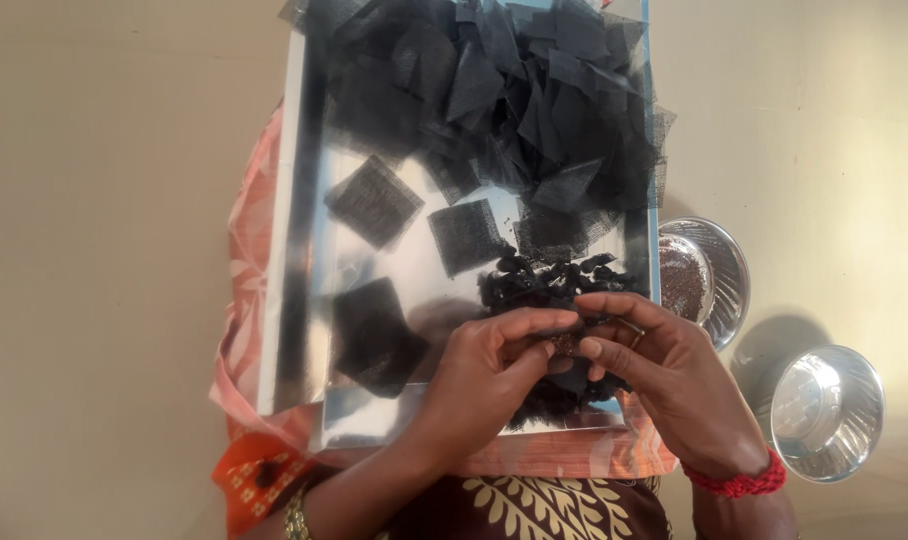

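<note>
Left hand [489, 365] and right hand [664, 375]: both grips pinched together on one small black net piece [566, 345], held above the reflective tray [304, 250]. Beside it: heap of tied net bundles [544, 280], loose net squares [374, 200]. Right of tray: steel bowl of dark seeds [686, 275], empty steel bowl [824, 410].

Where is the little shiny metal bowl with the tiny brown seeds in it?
In the head view, the small steel bowl of brown seeds sits right of the shiny tray, just above the right hand, with an empty steel bowl further right.
</note>
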